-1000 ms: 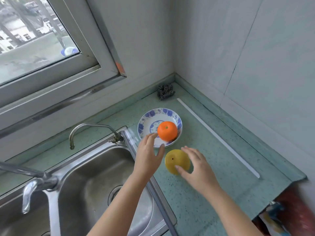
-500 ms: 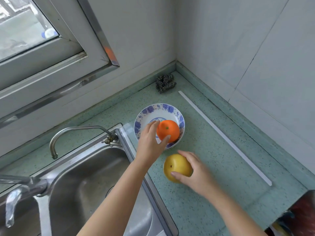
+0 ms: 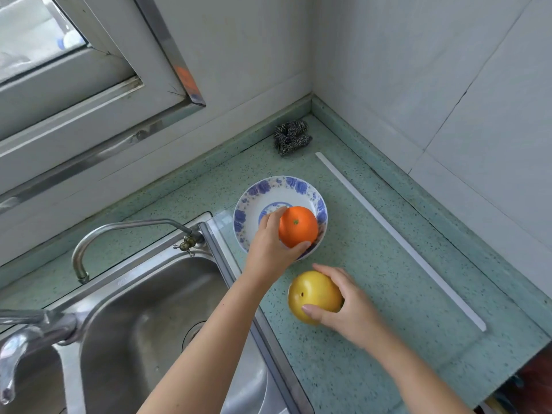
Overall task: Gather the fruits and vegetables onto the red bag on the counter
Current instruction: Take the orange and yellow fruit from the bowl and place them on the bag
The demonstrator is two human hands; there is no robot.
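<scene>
An orange [image 3: 298,225] sits in a white plate with a blue flower rim [image 3: 270,189] on the green speckled counter. My left hand [image 3: 271,249] grips the orange from its left side, thumb below and fingers above. Just in front of the plate a yellow pear-like fruit [image 3: 312,295] lies on the counter. My right hand [image 3: 349,309] grips it from the right, thumb on its near side and fingers over the top. A dark red patch at the bottom right corner [image 3: 537,375] is too cut off to identify. No red bag shows clearly.
A steel sink [image 3: 155,333] with a curved tap [image 3: 125,228] lies to the left, its rim beside my left forearm. A steel scourer [image 3: 291,137] sits in the back corner. A white strip [image 3: 397,234] runs along the counter near the right wall. A window is at upper left.
Both hands moved onto the fruit: the left closed round the orange in the plate, the right closed round the yellow fruit. The camera tilted down and closer.
</scene>
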